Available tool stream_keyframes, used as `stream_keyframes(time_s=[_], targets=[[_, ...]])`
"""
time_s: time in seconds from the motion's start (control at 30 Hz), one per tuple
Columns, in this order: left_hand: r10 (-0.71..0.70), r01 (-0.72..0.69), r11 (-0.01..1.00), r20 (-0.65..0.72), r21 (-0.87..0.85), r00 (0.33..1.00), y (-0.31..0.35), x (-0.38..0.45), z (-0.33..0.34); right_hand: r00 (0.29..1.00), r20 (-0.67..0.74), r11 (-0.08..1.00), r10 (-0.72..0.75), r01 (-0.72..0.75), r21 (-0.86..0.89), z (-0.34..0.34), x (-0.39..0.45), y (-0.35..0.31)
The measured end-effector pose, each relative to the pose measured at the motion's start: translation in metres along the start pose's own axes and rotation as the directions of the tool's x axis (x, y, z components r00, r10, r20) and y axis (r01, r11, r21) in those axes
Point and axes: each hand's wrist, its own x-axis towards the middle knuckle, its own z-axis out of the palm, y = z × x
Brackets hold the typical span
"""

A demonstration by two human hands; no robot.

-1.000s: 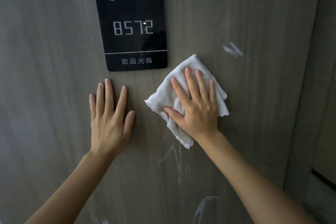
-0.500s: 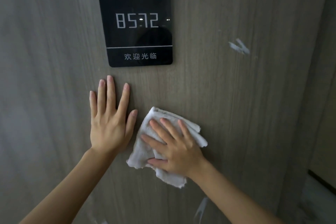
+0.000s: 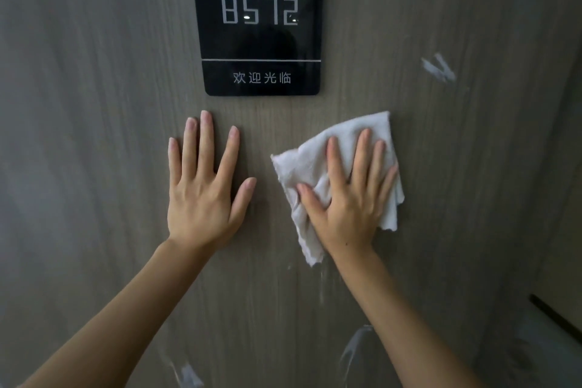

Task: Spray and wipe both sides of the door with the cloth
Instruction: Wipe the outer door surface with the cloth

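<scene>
A grey-brown wood-grain door (image 3: 94, 104) fills the view. My right hand (image 3: 346, 198) presses a crumpled white cloth (image 3: 315, 154) flat against the door with straight, spread fingers, just below and right of a black number plate (image 3: 261, 19). My left hand (image 3: 204, 186) lies flat on the bare door to the left of the cloth, fingers pointing up. White streaks of spray (image 3: 439, 68) mark the door at the upper right, and more streaks (image 3: 356, 346) run below my right hand.
The black plate shows 8572 and sits above both hands. The door's right edge and frame (image 3: 560, 167) run down the right side. A dark strip (image 3: 554, 318) and a pale surface show at the lower right.
My right hand slid the cloth down and left beside my left hand, then back up and to the right. My left hand stayed flat in place.
</scene>
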Motion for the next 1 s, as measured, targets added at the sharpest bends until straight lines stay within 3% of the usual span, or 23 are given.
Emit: stream_keyframes(time_s=[0.17, 0.27, 0.33, 0.4, 0.5, 0.67, 0.83, 0.9, 1.0], targets=[[-0.005, 0.005, 1.000, 0.006, 0.002, 1.000, 0.001, 0.001, -0.001, 0.967, 0.131, 0.976, -0.217, 0.218, 0.011, 0.003, -0.084, 0.001], [-0.004, 0.004, 1.000, -0.005, 0.005, 1.000, 0.002, 0.000, 0.000, 0.929, 0.137, 0.939, -0.344, 0.343, 0.030, 0.004, -0.076, 0.013], [0.002, -0.002, 1.000, -0.011, -0.001, 1.000, 0.001, 0.000, 0.000, 0.956, 0.106, 0.961, -0.274, 0.271, 0.048, 0.001, -0.040, 0.013], [0.010, -0.010, 1.000, -0.001, -0.002, 1.000, 0.000, 0.000, -0.001, 0.993, 0.061, 0.994, -0.098, 0.095, 0.050, -0.002, 0.004, 0.002], [0.013, -0.013, 1.000, 0.014, -0.006, 1.000, 0.000, 0.000, -0.001, 0.996, 0.023, 0.994, 0.082, -0.083, 0.067, -0.004, 0.046, -0.022], [0.012, -0.011, 1.000, 0.019, -0.020, 1.000, -0.001, 0.000, 0.000, 0.995, 0.038, 0.995, 0.094, -0.095, 0.028, -0.002, 0.039, -0.034], [0.003, -0.001, 0.990, 0.015, -0.139, 1.000, -0.004, 0.001, -0.005, 0.983, 0.100, 0.988, -0.153, 0.152, 0.022, -0.001, -0.013, -0.041], [-0.005, 0.006, 0.973, 0.006, -0.230, 1.000, -0.012, 0.000, -0.013, 0.935, 0.137, 0.945, -0.327, 0.324, 0.046, 0.002, -0.046, -0.046], [-0.016, 0.011, 0.990, -0.039, -0.138, 0.999, -0.047, -0.003, -0.029, 0.841, 0.102, 0.846, -0.532, 0.521, 0.117, 0.007, -0.059, -0.050]])
